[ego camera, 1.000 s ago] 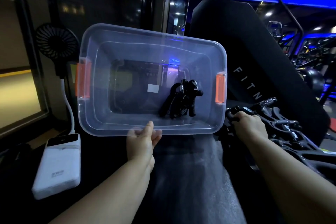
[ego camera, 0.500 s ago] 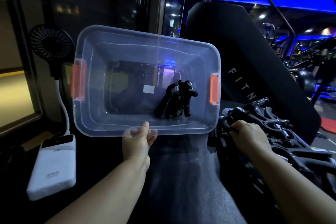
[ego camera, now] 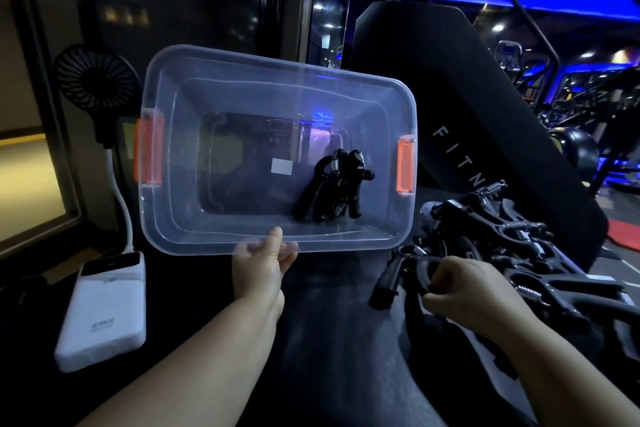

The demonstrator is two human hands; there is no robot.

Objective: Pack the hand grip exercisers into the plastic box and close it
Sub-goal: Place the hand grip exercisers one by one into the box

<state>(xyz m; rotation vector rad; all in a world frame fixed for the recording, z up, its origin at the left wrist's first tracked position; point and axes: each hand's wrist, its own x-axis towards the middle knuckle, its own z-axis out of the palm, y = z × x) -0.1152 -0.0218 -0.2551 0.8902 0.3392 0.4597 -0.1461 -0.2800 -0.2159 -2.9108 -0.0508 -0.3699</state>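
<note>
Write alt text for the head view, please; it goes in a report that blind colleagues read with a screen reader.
A person's left hand tilts a clear plastic box with orange latches by its near rim, a few black grip exercisers already inside. The right hand holds another exerciser lifted from a pile at the right. A white power bank and small fan sit at the left.

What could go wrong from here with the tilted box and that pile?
1. The left hand pinches only the near rim of the tilted plastic box; it may slip or tip.
2. The exerciser in the right hand lies against the tangled pile and could snag others.
</note>
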